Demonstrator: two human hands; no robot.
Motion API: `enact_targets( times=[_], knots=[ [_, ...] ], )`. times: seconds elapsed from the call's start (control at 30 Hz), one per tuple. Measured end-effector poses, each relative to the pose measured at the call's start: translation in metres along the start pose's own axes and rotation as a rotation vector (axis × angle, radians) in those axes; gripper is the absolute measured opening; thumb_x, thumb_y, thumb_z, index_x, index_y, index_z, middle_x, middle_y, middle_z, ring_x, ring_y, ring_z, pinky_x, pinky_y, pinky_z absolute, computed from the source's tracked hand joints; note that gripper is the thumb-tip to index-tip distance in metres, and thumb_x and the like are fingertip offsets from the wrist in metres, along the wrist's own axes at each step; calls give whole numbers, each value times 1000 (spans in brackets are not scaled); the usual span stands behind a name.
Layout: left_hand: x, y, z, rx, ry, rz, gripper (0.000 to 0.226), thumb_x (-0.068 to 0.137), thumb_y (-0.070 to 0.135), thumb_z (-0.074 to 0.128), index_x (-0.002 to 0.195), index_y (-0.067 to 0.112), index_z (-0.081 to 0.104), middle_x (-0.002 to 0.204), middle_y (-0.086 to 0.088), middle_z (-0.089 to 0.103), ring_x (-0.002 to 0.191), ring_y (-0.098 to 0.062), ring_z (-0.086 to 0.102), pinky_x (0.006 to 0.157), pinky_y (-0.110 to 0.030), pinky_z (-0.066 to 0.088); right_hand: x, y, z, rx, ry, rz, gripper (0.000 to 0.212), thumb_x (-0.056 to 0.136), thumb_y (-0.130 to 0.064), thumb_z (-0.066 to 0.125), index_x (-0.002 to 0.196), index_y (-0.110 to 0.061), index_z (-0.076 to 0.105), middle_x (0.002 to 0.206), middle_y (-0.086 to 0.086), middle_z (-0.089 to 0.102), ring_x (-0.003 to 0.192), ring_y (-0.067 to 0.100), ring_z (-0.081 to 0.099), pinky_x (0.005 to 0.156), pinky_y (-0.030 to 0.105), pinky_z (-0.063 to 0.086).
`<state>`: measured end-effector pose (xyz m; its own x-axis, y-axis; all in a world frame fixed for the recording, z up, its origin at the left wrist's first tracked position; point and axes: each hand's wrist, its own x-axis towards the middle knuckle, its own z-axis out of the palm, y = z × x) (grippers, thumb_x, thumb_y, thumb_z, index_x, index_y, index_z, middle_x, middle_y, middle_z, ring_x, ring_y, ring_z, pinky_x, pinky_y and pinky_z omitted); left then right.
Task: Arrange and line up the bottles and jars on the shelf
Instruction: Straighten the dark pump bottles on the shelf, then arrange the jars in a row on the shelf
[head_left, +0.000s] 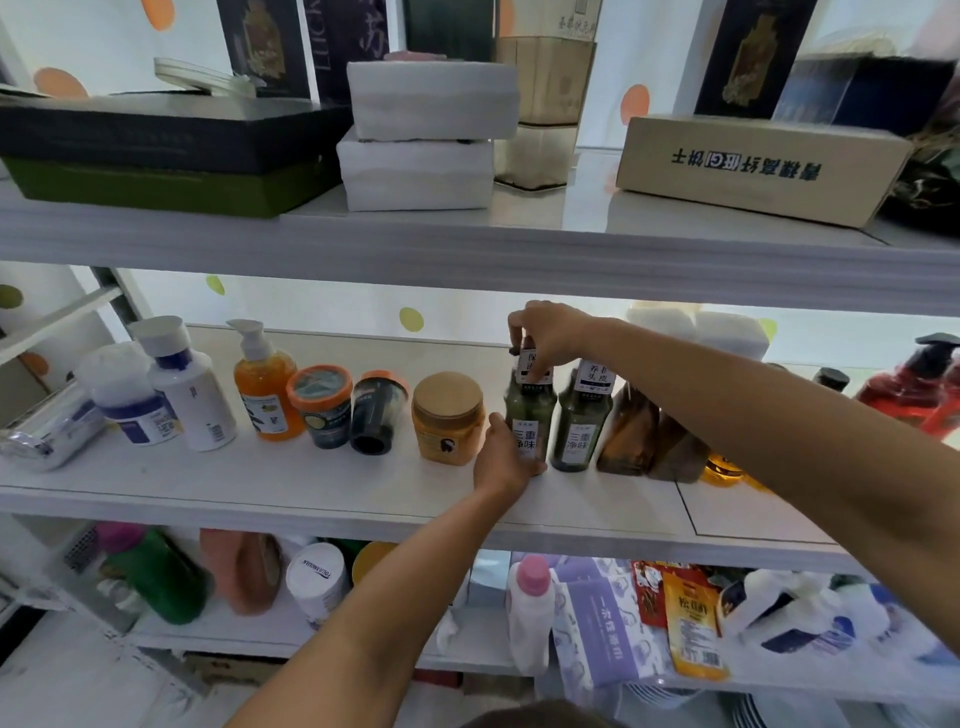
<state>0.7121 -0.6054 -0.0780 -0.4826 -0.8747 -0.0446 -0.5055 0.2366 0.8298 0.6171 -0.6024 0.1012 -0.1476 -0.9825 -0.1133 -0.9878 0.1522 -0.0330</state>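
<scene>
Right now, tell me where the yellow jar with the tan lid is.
Head view: the yellow jar stands mid-frame on the middle shelf, between a dark orange-lidded jar on its left and the green bottle that the left hand and right hand hold.

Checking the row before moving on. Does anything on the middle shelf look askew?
The dark jar with the orange lid looks tipped forward, not upright. A silver-wrapped pack lies flat at the left end.

1. Household storage: a white laminate shelf rack (311, 499) against a dotted wall (322, 304).
2. It mixes an orange pump-top soap bottle (267, 400), a yellow tan-lidded jar (449, 421), a brown cardboard carton (753, 166) and yellow snack packets (693, 623).
</scene>
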Motion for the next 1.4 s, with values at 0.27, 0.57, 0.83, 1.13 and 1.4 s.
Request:
enact_targets(
  times=[0.27, 0.57, 0.83, 1.13, 1.4],
  knots=[
    [4, -6, 3, 16, -78, 22, 53, 83, 20, 69, 119, 14, 31, 125, -10, 56, 111, -27, 58, 84, -38, 49, -9, -7, 4, -71, -1, 42, 47, 68, -20, 81, 106, -15, 54, 97, -1, 45, 89, 17, 48, 70, 31, 40],
    [-26, -29, -17, 76, -24, -8, 55, 91, 27, 61, 138, 10, 38, 141, -10, 47, 128, -26, 47, 100, -36, 42, -8, -23, 14, -151, -98, 34, 78, 69, -32, 80, 135, -22, 40, 129, 3, 50, 118, 24, 48, 81, 35, 43],
    [-54, -52, -84, -9, 158, -218, 52, 88, 23, 65, 133, 11, 43, 135, -11, 51, 122, -28, 51, 100, -38, 43, 11, -82, 28, -184, 38, -236, 84, 72, -44, 76, 141, -15, 37, 143, 6, 43, 129, 27, 43, 105, 40, 41],
    [-30, -65, -110, -187, -60, -126, 89, 84, 22, 69, 151, 13, 11, 150, -11, 36, 137, -31, 36, 109, -40, 34, 46, -99, 74, -119, -103, -44, 99, 69, -50, 75, 147, -24, 20, 150, 6, 30, 135, 32, 34, 99, 47, 42],
    [-21, -76, -87, -230, -54, -32, 79, 88, 17, 62, 151, 21, 15, 143, -7, 47, 130, -26, 45, 101, -29, 37, 57, -94, 90, -50, -138, 86, 85, 76, -38, 72, 144, -25, 23, 140, 9, 37, 122, 35, 43, 95, 46, 44]
  ],
)
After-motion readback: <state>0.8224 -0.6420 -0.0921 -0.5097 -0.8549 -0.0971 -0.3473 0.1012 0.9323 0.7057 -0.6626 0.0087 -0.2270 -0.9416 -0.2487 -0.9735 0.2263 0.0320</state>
